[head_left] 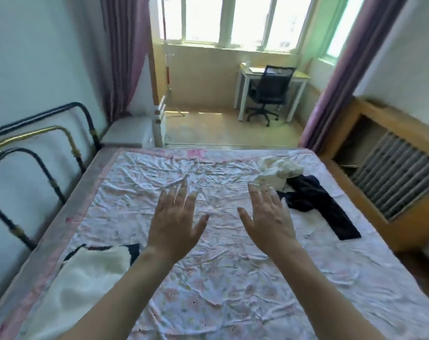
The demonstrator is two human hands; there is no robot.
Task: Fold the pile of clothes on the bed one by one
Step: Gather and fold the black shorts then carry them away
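Note:
A small pile of clothes lies at the far right of the bed (140,212): a crumpled cream garment (279,169) and, beside it toward me, a dark navy garment (314,200) with one leg or sleeve trailing toward the right edge. My left hand (176,224) and my right hand (267,219) hover side by side over the middle of the wrinkled pink floral sheet, palms down, fingers spread, holding nothing. My right hand's fingertips are close to the cream garment, and I cannot tell if they touch it.
A white fluffy blanket with black patches (91,278) lies at the near left of the bed. A metal bed frame (37,153) stands against the left wall. A wooden radiator cover (390,168) runs along the right. Beyond the bed are a desk and an office chair (270,92).

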